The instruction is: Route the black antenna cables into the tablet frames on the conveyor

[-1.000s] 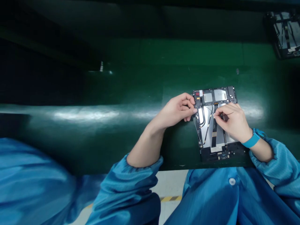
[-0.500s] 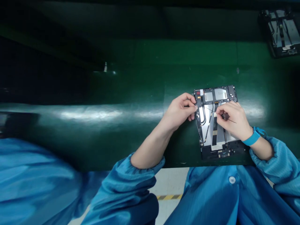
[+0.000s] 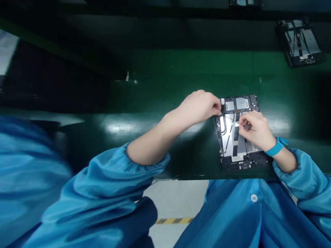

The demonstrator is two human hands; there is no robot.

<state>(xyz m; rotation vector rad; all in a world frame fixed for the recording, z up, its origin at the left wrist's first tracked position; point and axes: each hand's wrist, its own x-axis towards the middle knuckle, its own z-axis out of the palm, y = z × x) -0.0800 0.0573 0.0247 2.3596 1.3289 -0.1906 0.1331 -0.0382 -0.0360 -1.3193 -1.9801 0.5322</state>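
An opened tablet (image 3: 243, 148), with its silver inner plate, black flat cables and dark frame exposed, lies on the green bench. At its upper left corner, my left hand (image 3: 200, 106) has its fingertips pinched together; what they hold, if anything, is hidden. A thin wire (image 3: 217, 132) runs from near these fingertips down along the tablet's left edge. Over the tablet's right half, my right hand (image 3: 256, 128) is closed on a thin dark stick-like tool (image 3: 231, 120). The tool's tip points left toward the corner where my left hand is, and its other end sticks out behind the fingers.
Another opened tablet (image 3: 307, 43) lies at the back right of the green bench (image 3: 165, 82). Part of a similar device (image 3: 245, 2) shows at the top edge. A person's blue sleeve (image 3: 28, 175) fills the left side, close to my left arm.
My left hand has turned palm-down and raised its wrist, its fingers now closer together over the tablet's corner. My right hand keeps its grip on the tool. The view has shifted slightly.
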